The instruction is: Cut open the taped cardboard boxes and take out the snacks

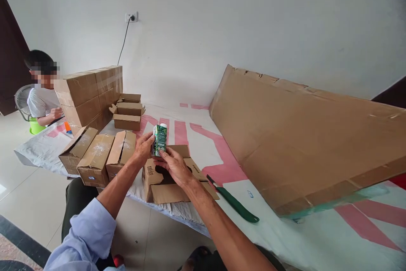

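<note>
The carton (159,140), small, green and with a white cap (163,125), is held up over the open box (171,193), the landmark here, towards its far side. Both hands are closed on it, close together: the left hand (144,148) has its fingers along the carton's left side, and the right hand (176,167) takes it low down, thumb on the printed face and fingers towards the base. It looks upright or nearly so; whether it is full, or its seal unbroken, I cannot tell. If full, it should feel light yet solid for its size, easy for one hand, with the weight low. The walls are probably coated card, smooth and a bit slick, stiff along the edges but likely to give if the flat faces are pinched hard. The best hold would be across two opposite sides at mid-height or just below, with a finger under the base; the cap is a poor handle, being small and the likeliest place for a leak if twisted or knocked. The card flaps (171,194) of the box spread outward around its opening, and could catch a corner of the carton. Just right of the box lies the knife (239,207), green-handled, well below the carton; its edge could nick thin card.
</note>
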Motion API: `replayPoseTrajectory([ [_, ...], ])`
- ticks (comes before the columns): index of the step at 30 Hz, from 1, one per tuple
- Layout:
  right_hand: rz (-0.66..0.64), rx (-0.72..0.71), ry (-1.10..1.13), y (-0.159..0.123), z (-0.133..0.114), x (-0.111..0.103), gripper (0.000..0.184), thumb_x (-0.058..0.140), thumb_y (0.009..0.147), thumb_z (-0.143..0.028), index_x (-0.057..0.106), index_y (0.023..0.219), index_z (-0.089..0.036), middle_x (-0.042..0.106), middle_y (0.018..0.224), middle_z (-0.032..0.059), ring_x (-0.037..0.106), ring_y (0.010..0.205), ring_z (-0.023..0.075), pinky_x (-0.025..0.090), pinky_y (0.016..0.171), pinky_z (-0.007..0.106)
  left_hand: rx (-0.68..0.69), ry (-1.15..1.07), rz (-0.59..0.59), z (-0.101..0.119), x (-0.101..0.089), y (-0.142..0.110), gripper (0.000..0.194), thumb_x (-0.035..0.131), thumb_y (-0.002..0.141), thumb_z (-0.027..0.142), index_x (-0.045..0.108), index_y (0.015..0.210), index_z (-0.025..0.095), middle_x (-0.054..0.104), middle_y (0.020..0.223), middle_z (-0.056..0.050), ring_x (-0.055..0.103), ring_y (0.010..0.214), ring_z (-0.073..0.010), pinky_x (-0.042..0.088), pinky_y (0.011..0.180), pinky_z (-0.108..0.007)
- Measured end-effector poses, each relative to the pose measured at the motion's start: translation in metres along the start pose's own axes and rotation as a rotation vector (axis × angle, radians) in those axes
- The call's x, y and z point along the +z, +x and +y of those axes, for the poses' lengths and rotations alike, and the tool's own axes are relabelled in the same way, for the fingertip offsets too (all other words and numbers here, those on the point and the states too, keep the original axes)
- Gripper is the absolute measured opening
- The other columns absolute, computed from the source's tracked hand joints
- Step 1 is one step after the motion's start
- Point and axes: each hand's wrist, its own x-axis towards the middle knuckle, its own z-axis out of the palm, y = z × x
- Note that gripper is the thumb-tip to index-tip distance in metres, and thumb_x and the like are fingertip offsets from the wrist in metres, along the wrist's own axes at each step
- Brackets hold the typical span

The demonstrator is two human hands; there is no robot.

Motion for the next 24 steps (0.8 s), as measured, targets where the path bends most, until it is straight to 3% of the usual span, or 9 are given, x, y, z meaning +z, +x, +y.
replayPoseTrajectory([
  [5, 0.000, 0.054, -0.029, 0.018, 0.017, -0.010, 0.053, 0.098, 0.068, -0.056, 0.077, 0.102, -0.023, 0.081, 0.103, 0.0063, 0.077, 0.090, 0.0254, 0.068, 0.080, 0.041, -0.034, -0.017, 0.119, -0.022, -0.008, 0.017, 0.044, 0.090, 0.071, 0.047, 0.082, 0.099, 0.014, 0.071, 0.076, 0.000, 0.059, 0.068, -0.0124, 0.046, 0.064, -0.024],
  [12, 0.020, 0.074, -0.040, 0.027, 0.026, -0.014, 0.046, 0.096, 0.072, -0.051, 0.076, 0.101, -0.022, 0.081, 0.102, 0.0068, 0.079, 0.092, 0.0268, 0.069, 0.081, 0.042, -0.046, 0.012, 0.093, -0.032, -0.014, 0.024, 0.042, 0.088, 0.071, 0.051, 0.075, 0.090, 0.016, 0.067, 0.072, 0.001, 0.058, 0.066, -0.0131, 0.048, 0.064, -0.024],
  [18, 0.030, 0.063, -0.035, 0.024, 0.022, -0.015, 0.048, 0.098, 0.068, -0.052, 0.077, 0.099, -0.022, 0.081, 0.097, 0.0058, 0.078, 0.088, 0.0257, 0.069, 0.082, 0.042, -0.052, 0.084, 0.084, -0.027, -0.012, 0.023, 0.037, 0.083, 0.076, 0.050, 0.073, 0.089, 0.017, 0.068, 0.077, 0.000, 0.061, 0.070, -0.0148, 0.049, 0.065, -0.025],
  [21, 0.084, -0.003, -0.018, 0.019, 0.010, -0.024, 0.049, 0.099, 0.066, -0.051, 0.078, 0.099, -0.021, 0.081, 0.101, 0.0055, 0.077, 0.093, 0.0240, 0.068, 0.084, 0.040, 0.034, 0.344, 0.043, -0.018, -0.006, 0.007, 0.032, 0.080, 0.082, 0.046, 0.074, 0.095, 0.017, 0.074, 0.089, -0.004, 0.068, 0.080, -0.0193, 0.054, 0.073, -0.029],
  [24, 0.212, -0.141, 0.012, 0.015, -0.011, -0.040, 0.049, 0.098, 0.067, -0.052, 0.077, 0.099, -0.022, 0.080, 0.101, 0.0046, 0.077, 0.092, 0.0226, 0.068, 0.081, 0.037, 0.217, 0.903, -0.231, -0.011, 0.007, -0.023, 0.029, 0.076, 0.090, 0.048, 0.076, 0.101, 0.021, 0.079, 0.105, -0.009, 0.074, 0.101, -0.0277, 0.058, 0.089, -0.036],
])
